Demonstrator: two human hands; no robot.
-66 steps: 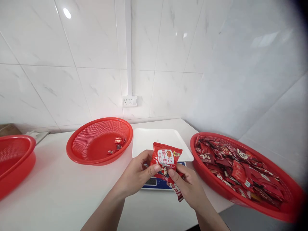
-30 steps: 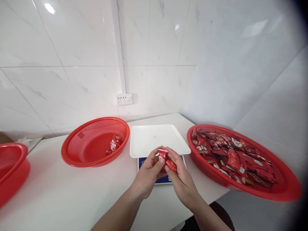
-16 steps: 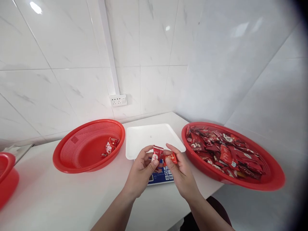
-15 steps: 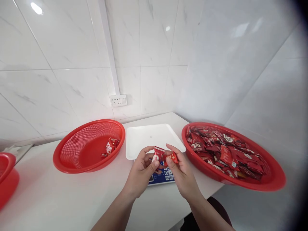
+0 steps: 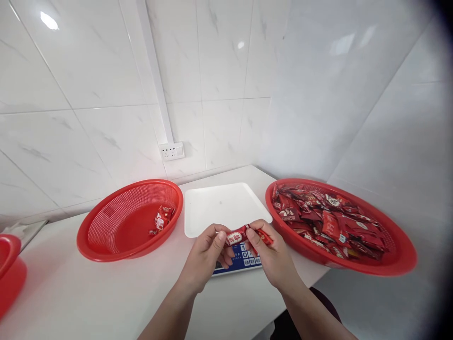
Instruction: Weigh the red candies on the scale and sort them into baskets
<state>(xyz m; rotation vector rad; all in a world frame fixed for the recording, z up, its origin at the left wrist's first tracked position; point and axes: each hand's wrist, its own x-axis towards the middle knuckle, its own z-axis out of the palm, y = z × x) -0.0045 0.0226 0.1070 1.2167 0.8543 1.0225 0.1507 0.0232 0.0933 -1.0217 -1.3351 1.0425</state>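
Between my hands, above the front of a digital scale (image 5: pixel 240 261), a small red snack packet (image 5: pixel 236 236) lies level with its white label facing up. My left hand (image 5: pixel 206 251) pinches its left end between thumb and fingers. My right hand (image 5: pixel 268 252) is closed on its other end, and a second, orange-red packet (image 5: pixel 265 236) shows between those same fingers. The scale's white weighing tray (image 5: pixel 222 203) is behind my hands with nothing on it. My fingers cover part of the blue keypad.
To the right, a red plastic basket (image 5: pixel 399 264) is heaped with red packets (image 5: pixel 331 224). On the left stands a red perforated basket (image 5: pixel 120 219) holding a few packets (image 5: pixel 163 217). Another red container (image 5: pixel 10 274) is at the far left edge. A wall socket (image 5: pixel 172 151) sits behind the white table (image 5: pixel 116 297).
The red packet has turned from upright in my left hand to level between both hands. My right hand has closed on its right end. The view has shifted slightly.
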